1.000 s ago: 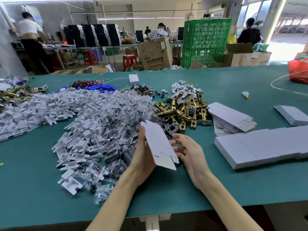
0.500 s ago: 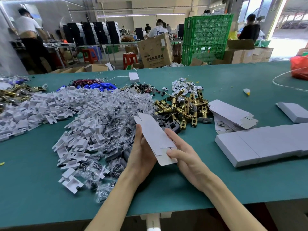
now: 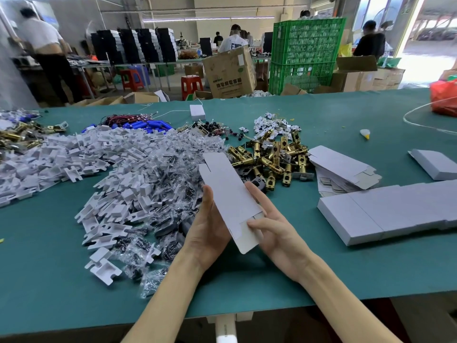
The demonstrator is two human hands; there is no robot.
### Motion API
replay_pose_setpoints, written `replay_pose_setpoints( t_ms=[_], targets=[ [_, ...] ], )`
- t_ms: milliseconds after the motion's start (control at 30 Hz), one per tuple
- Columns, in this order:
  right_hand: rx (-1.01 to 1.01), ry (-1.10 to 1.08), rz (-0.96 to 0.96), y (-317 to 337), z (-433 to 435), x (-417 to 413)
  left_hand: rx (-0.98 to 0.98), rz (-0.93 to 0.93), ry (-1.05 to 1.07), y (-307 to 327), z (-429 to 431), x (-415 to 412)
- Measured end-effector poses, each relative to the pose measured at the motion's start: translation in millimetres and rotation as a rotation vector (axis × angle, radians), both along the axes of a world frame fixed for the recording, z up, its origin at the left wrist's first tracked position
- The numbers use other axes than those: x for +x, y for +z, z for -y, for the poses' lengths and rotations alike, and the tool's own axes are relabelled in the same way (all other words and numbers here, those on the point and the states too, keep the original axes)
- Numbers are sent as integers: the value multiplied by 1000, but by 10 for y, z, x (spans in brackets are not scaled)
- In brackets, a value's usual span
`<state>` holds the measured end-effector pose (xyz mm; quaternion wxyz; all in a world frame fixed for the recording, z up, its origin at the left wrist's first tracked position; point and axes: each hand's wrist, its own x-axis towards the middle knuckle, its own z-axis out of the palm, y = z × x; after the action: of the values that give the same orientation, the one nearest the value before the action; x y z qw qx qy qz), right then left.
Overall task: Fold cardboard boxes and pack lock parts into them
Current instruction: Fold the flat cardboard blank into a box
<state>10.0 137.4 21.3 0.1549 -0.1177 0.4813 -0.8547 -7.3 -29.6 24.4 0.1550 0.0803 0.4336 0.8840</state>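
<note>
A long white cardboard box blank (image 3: 228, 194) is held above the green table (image 3: 49, 280), tilted away from me. My left hand (image 3: 206, 233) holds its left side from beneath, thumb up along the edge. My right hand (image 3: 274, 229) grips its near right end, thumb pressing on the end flap, fingers behind. Brass lock latches (image 3: 269, 159) lie heaped just beyond the blank. White plastic inserts (image 3: 103, 169) and small clear bags of screws (image 3: 158, 194) are piled to the left.
Flat box blanks (image 3: 343, 169) are stacked right of the latches. Finished white boxes (image 3: 385, 211) lie in a row at the right, another (image 3: 435, 164) behind them. Blue cylinders and wires (image 3: 146, 125) sit at the back. A red bag (image 3: 445, 100) rests far right.
The blank has been turned and raised, its far end now higher and further away. My right hand shifted onto the near end flap, thumb on top.
</note>
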Motion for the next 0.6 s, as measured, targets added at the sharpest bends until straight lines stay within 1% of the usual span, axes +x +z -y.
replay_pose_setpoints(
  t_ms=[67, 167, 333, 467, 600],
  targets=[
    [-16, -5, 6, -8, 0, -6, -3, 7, 1, 8, -2, 8],
    [-16, 19, -7, -5, 0, -6, 54, 29, -15, 15, 13, 12],
    [4, 20, 3, 11, -21, 3, 7, -2, 25, 35, -3, 17],
    [40, 10, 2, 14, -11, 1, 62, 11, 32, 16, 11, -4],
    [21, 14, 5, -3, -24, -19, 16, -29, 47, -9, -21, -7]
  ],
)
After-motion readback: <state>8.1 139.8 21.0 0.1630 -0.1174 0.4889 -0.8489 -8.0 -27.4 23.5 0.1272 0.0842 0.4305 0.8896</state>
